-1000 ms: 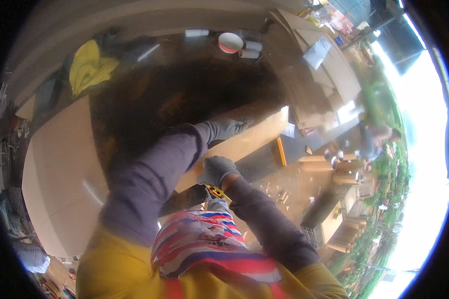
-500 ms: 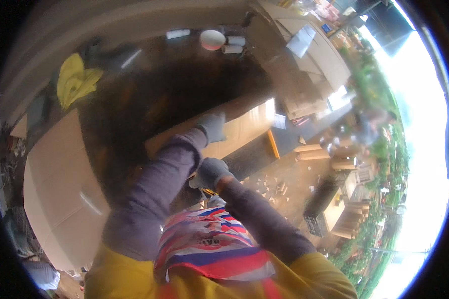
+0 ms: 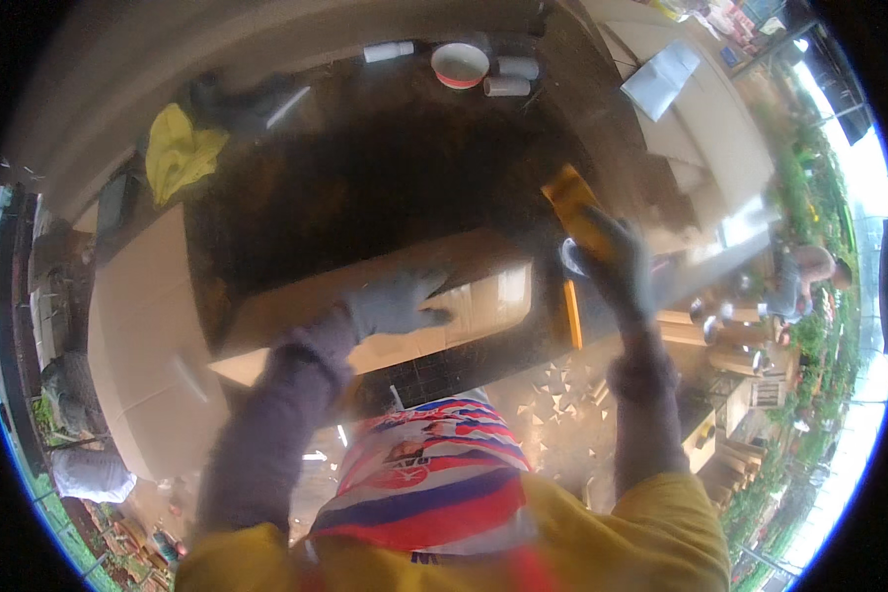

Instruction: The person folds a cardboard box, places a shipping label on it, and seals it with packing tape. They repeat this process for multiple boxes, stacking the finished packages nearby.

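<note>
- Two risks nearest: long brown folded cardboard strip [image 3: 491,302], on the dark work surface [image 3: 385,158] ahead of the torso, could skew or spring open if pressed unevenly.
- Left hand in grey glove [image 3: 395,304]: flat on that strip, fingers spread, gripping nothing; forearm angled inward.
- Straight orange bar [image 3: 572,316], right of the strip: could get knocked if the right forearm swings low.
- Right hand in grey glove [image 3: 619,264]: reached farther out, wrapped around dull-yellow oblong object [image 3: 568,197]; blur hides finger detail. Loose hold could drop it.
</note>
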Motion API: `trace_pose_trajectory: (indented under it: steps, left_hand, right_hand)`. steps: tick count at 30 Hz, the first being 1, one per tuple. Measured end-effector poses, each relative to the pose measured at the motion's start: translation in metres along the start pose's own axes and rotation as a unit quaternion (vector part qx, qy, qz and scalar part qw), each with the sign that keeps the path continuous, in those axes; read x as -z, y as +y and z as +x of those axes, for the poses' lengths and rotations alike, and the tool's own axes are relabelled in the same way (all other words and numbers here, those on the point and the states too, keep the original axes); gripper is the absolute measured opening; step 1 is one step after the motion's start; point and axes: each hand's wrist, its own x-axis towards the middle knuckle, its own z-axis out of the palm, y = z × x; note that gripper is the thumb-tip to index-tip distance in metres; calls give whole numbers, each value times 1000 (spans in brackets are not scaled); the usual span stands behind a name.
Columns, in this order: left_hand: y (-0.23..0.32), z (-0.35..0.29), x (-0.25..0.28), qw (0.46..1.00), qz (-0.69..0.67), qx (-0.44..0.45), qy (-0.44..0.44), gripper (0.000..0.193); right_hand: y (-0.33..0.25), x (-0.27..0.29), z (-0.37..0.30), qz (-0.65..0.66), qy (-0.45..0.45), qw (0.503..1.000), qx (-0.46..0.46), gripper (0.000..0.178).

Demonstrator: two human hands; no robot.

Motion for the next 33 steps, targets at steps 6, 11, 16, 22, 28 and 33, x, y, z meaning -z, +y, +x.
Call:
trace_pose_trajectory:
  steps: [6,11,16,22,28,33]
  left_hand:
    - [4,75,3,959,-9,266,-94,97]
    - [24,75,31,929,78,346,-105,64]
    - [92,50,1,899,221,265,269,53]
    - [79,30,-91,812,414,296,286,73]
    - [68,23,-90,817,449,136,337,95]
    - [81,16,-75,843,459,166,226,108]
  right_hand:
    - [137,-155,95,159,-78,984,36,49]
    - [147,-206,87,-30,-84,996,23,42]
    - [96,-131,44,280,-227,923,-132,43]
    - [38,-86,-15,49,-192,973,118,78]
    - [130,-12,-55,168,-24,950,-261,51]
    - [241,-8,-89,-135,23,935,-327,67]
